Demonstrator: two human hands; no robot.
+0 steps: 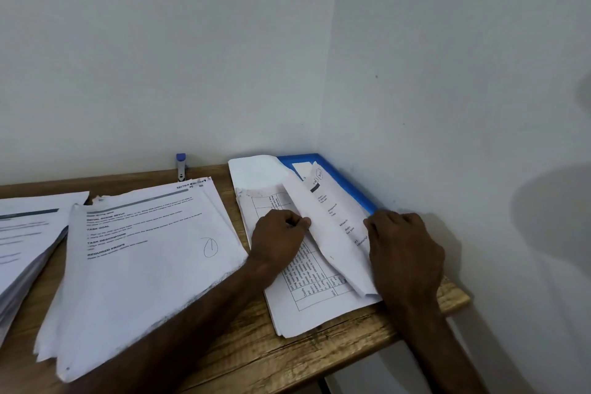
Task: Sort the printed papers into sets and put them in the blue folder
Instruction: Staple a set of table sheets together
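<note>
Nearest the camera, the wooden surface (256, 358) is carrying a thick middle pile (144, 253) of printed papers. Its top page is showing the headings "INITIAL SCENE SETUP", "TASK GOAL", "TASK DESCRIPTION" and "REQUIRED PROPS", a penned "1" in a circle, and "SECTION" at the far corner. A second pile, the left pile (25, 240), is lying beside it at the picture's edge, its print too blurred to read. Further in, the left hand (278, 243) is pinching the left edge of a raised sheet (332, 224), its grip narrow, thumb against curled fingers. The right hand (406, 253) is curling its fingertips onto the opposite edge, so both grips are closing on the same page. That sheet is standing tilted over the right pile (307, 288), whose top page is showing a ruled table with text too small to make out. A circled pen mark near the sheet's far end is also unreadable. Just beyond the hands, the blue folder (342, 177) is lying flat in the corner, partly under these papers. Its long axis is running away from the person along the right wall (447, 105), and it is sitting closer to the right hand, so I judge any filing move will be going forward and rightward. Farthest back, a stapler (181, 166) is standing against the wall.
</note>
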